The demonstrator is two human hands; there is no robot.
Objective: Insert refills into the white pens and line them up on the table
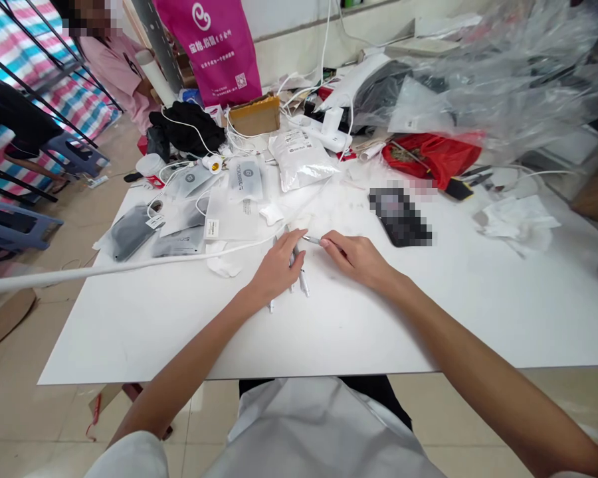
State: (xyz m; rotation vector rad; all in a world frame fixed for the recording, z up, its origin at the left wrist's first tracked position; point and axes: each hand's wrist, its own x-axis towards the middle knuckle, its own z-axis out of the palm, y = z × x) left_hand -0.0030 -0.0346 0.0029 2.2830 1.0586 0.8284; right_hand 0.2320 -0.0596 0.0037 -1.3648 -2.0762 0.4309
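Observation:
Several slim silver-white pens (304,284) lie on the white table, partly covered by my left hand (279,267). Its fingers curl over them, and their lower ends stick out below the palm. My right hand (359,257) pinches another silver pen (313,239) between thumb and forefinger. That pen lies nearly level, its thin end pointing left and meeting the left fingertips. How firmly the left fingers grip the covered pens is partly hidden.
A black phone (403,216) lies to the right. Packaged pouches (182,240), a white plastic parcel (303,159) and crumpled tissue (521,219) surround the work spot. A white cable (129,267) crosses the left side. A person in pink (122,73) is at back left.

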